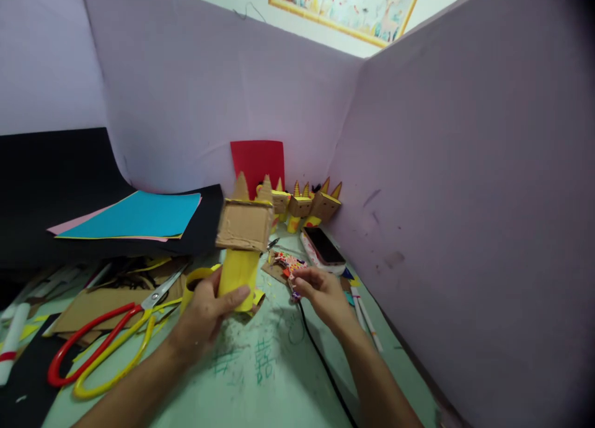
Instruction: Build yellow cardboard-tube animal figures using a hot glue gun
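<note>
My left hand (204, 304) is closed around the yellow paper tube body of a cardboard figure (245, 226), held upright above the table. The figure has a square box head and two pointed pieces on top. My right hand (323, 291) has loosely curled fingers with the thumb apart, beside a colourful patterned glue gun (292, 263) with a black cord (320, 356). Whether its fingertips touch the glue gun cannot be made out. Close to my left hand lies a yellow paper ring (189, 285).
Large scissors (123, 329) with red and yellow handles lie at left on cardboard scraps (88, 310). Coloured sheets (134, 214) rest on black paper. Several finished-looking box-headed figures (300, 205) stand at the back, before red paper (258, 158). A phone (324, 245) and markers (365, 316) lie right.
</note>
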Demonstrator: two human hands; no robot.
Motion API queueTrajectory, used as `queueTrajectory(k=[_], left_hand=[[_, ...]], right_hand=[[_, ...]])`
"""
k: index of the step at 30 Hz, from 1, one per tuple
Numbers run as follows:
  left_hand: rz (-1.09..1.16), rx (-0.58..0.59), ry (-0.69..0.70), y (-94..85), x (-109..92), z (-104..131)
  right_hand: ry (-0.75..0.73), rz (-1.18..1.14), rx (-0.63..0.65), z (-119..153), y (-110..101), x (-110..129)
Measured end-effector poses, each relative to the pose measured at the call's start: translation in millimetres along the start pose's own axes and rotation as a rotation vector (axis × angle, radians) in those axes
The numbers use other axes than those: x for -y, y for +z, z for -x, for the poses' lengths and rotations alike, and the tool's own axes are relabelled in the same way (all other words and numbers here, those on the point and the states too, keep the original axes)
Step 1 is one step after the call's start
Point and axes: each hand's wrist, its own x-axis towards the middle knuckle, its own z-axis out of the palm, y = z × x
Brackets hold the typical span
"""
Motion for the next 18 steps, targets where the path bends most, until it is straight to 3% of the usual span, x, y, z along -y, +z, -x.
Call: queueTrajectory(k=[4, 7, 9, 11, 12, 16, 18], left_hand=[[0.014, -0.061, 0.018, -7.4, -11.0, 4.9], [0.006, 0.018, -0.084, -0.2, 8.5, 15.9], [0.064, 0.123, -0.188, 10.6, 26.7, 23.0], [0.081, 0.231, -0.197, 22.0, 40.7, 25.8], [0.088, 0.305, -0.164, 26.2, 44.9, 25.2], [0.055, 0.574, -0.054, 24.8, 44.6, 17.8], [-0.092, 0.534, -0.07, 15.0, 34.5, 17.8]], right_hand=[[-0.02, 0.025, -0.061, -1.5, -0.3, 6.6], [-0.003, 0.052, -0.102, 12.5, -16.6, 10.1], [0.06, 0.027, 0.031, 28.3, -18.5, 11.9], [0.095, -0.119, 0.261, 43.7, -8.8, 13.3], [0.08, -0.22, 0.294, 49.6, -0.8, 14.0], [0.17, -0.386, 0.183, 51.2, 29.1, 17.3], [0.238, -0.429, 0.17, 38.2, 35.4, 16.7]])
